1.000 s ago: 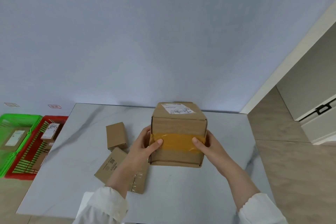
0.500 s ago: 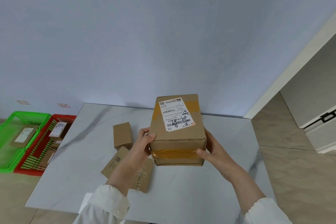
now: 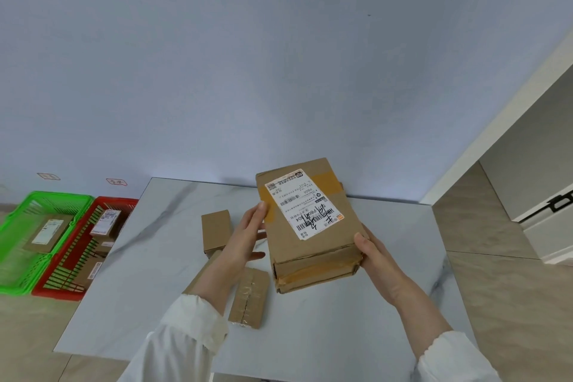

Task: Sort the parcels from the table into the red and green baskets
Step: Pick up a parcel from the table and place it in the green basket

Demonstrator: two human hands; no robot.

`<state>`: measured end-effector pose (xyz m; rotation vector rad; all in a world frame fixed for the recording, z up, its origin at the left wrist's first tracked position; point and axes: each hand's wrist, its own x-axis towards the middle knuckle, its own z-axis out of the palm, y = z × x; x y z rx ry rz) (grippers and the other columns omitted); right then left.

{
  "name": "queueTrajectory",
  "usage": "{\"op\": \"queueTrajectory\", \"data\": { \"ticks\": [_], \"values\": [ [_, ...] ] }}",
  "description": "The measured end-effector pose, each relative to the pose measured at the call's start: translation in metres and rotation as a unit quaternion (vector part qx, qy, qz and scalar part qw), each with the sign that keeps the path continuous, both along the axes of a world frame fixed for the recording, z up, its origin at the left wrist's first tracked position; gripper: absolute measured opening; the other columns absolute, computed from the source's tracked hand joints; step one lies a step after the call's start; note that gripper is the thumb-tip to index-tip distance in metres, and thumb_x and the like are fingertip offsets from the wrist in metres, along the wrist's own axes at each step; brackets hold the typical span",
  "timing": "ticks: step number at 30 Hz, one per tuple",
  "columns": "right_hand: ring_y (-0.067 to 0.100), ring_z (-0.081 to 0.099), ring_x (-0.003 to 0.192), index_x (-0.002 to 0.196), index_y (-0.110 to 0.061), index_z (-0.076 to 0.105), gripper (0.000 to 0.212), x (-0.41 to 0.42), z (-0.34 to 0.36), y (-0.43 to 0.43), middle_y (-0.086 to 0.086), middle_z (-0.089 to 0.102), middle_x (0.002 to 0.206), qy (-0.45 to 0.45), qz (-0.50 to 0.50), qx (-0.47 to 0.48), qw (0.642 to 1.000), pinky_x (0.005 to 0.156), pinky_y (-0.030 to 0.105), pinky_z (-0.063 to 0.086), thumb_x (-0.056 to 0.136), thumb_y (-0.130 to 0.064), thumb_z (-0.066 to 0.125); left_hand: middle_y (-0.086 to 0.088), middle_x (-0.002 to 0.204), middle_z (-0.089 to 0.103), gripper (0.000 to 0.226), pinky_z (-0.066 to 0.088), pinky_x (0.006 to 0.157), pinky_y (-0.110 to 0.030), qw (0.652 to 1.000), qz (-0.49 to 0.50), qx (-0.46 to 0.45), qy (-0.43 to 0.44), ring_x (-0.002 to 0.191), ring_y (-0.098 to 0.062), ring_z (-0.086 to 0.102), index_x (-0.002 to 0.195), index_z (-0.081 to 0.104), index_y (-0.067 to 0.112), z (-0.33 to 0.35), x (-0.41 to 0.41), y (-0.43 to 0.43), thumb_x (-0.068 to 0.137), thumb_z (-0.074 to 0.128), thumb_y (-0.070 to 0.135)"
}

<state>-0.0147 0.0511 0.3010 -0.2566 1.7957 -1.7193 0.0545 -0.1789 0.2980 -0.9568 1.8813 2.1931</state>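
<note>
A large cardboard parcel (image 3: pixel 328 245) with a white shipping label and yellow tape is lifted above the marble table (image 3: pixel 356 319), tilted so the label faces me. My left hand (image 3: pixel 245 242) holds its left side, thumb on the top face. My right hand (image 3: pixel 372 254) grips its right lower corner. A small brown box (image 3: pixel 215 231) and a flat taped parcel (image 3: pixel 249 298) lie on the table by my left forearm. On the floor at the left stand the red basket (image 3: pixel 66 260) and the green basket (image 3: pixel 21 273).
Both baskets hold parcels: one labelled parcel (image 3: pixel 46 234) in the green, several in the red. The table's far edge meets a pale blue wall. Wood-look floor and a white cabinet (image 3: pixel 545 226) lie to the right.
The large parcel rose off the table and tipped back toward me, so its label now faces up. Both hands shifted along its sides with it.
</note>
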Motion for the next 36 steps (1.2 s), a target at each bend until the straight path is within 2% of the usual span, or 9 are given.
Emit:
{"op": "queueTrajectory", "data": {
  "ticks": [3, 10, 13, 17, 21, 24, 28, 33, 36],
  "values": [
    [0.009, 0.057, 0.117, 0.133, -0.025, 0.047, 0.102, 0.001, 0.001, -0.005, -0.005, 0.062, 0.127, -0.014, -0.008, -0.019, 1.000, 0.095, 0.028, 0.048, 0.047, -0.074, 0.070, 0.003, 0.132, 0.048, 0.061, 0.039, 0.104, -0.051, 0.999, 0.022, 0.013, 0.024, 0.124, -0.017, 0.044, 0.124, 0.043, 0.030, 0.004, -0.002, -0.006, 0.076, 0.055, 0.067],
    [0.014, 0.059, 0.113, 0.123, -0.024, 0.055, 0.099, 0.004, -0.003, -0.012, -0.004, 0.066, 0.119, -0.047, 0.005, -0.035, 0.998, 0.091, 0.029, 0.050, 0.040, -0.076, 0.074, 0.012, 0.139, 0.037, 0.092, 0.030, 0.110, -0.052, 0.996, 0.014, 0.018, 0.082, 0.130, -0.015, 0.039, 0.141, 0.006, 0.045, 0.016, -0.009, -0.027, 0.069, 0.056, 0.074],
    [0.015, 0.059, 0.114, 0.123, -0.022, 0.055, 0.096, 0.003, -0.001, -0.014, -0.001, 0.065, 0.123, -0.054, 0.013, -0.035, 0.998, 0.096, 0.033, 0.047, 0.043, -0.073, 0.074, 0.004, 0.130, 0.051, 0.087, 0.041, 0.101, -0.054, 0.998, -0.014, -0.008, 0.061, 0.122, -0.017, 0.050, 0.133, 0.035, 0.032, 0.019, -0.013, -0.037, 0.062, 0.058, 0.078],
    [0.014, 0.054, 0.119, 0.120, -0.026, 0.058, 0.073, 0.001, 0.007, -0.020, -0.002, 0.062, 0.127, -0.068, -0.026, -0.021, 0.997, 0.103, 0.035, 0.041, 0.057, -0.062, 0.062, -0.009, 0.118, 0.058, 0.065, 0.048, 0.095, -0.052, 0.998, 0.050, 0.020, 0.033, 0.104, -0.022, 0.059, 0.124, 0.043, 0.014, 0.015, -0.011, -0.036, 0.075, 0.066, 0.050],
    [0.005, 0.026, 0.139, 0.144, -0.036, 0.027, 0.065, 0.003, 0.015, -0.034, -0.020, 0.027, 0.149, -0.045, -0.115, 0.007, 0.992, 0.116, 0.033, 0.020, 0.086, -0.056, 0.050, -0.011, 0.115, 0.059, 0.051, 0.051, 0.091, -0.046, 0.987, 0.156, 0.020, 0.025, 0.100, -0.024, 0.060, 0.119, 0.045, 0.011, 0.002, -0.009, -0.027, 0.080, 0.068, 0.035],
    [0.008, 0.018, 0.142, 0.147, -0.038, 0.008, 0.071, 0.018, 0.012, -0.047, -0.016, 0.018, 0.153, -0.049, -0.147, 0.020, 0.988, 0.116, 0.035, 0.017, 0.089, -0.052, 0.044, -0.008, 0.109, 0.056, 0.051, 0.050, 0.089, -0.041, 0.971, 0.237, 0.011, 0.030, 0.096, -0.022, 0.060, 0.113, 0.044, 0.013, -0.003, -0.005, -0.013, 0.077, 0.071, 0.038],
    [0.010, 0.043, 0.123, 0.145, -0.030, 0.023, 0.074, 0.041, 0.003, -0.071, -0.010, 0.043, 0.139, -0.037, -0.170, 0.008, 0.985, 0.106, 0.031, 0.033, 0.082, -0.045, 0.059, -0.005, 0.119, 0.056, 0.073, 0.047, 0.098, -0.045, 0.970, 0.239, 0.015, 0.045, 0.109, -0.024, 0.059, 0.117, 0.044, 0.025, -0.011, 0.002, 0.006, 0.059, 0.079, 0.053],
    [0.011, 0.056, 0.111, 0.134, -0.018, 0.040, 0.054, 0.022, 0.011, -0.055, -0.002, 0.057, 0.123, -0.050, -0.252, -0.028, 0.966, 0.104, 0.038, 0.041, 0.086, -0.029, 0.062, -0.001, 0.108, 0.057, 0.041, 0.044, 0.090, -0.031, 0.993, 0.105, -0.044, 0.042, 0.101, -0.015, 0.054, 0.092, 0.050, 0.022, -0.003, 0.013, 0.009, 0.079, 0.055, 0.061],
    [0.004, 0.057, 0.098, 0.128, -0.014, 0.046, 0.041, 0.010, 0.016, -0.038, -0.007, 0.058, 0.108, -0.058, -0.246, -0.047, 0.966, 0.101, 0.041, 0.044, 0.090, -0.019, 0.058, 0.005, 0.098, 0.050, 0.036, 0.038, 0.078, -0.022, 0.990, 0.083, -0.093, 0.062, 0.093, -0.010, 0.045, 0.100, 0.050, 0.013, 0.009, 0.009, -0.004, 0.091, 0.042, 0.048]
  ]
}}
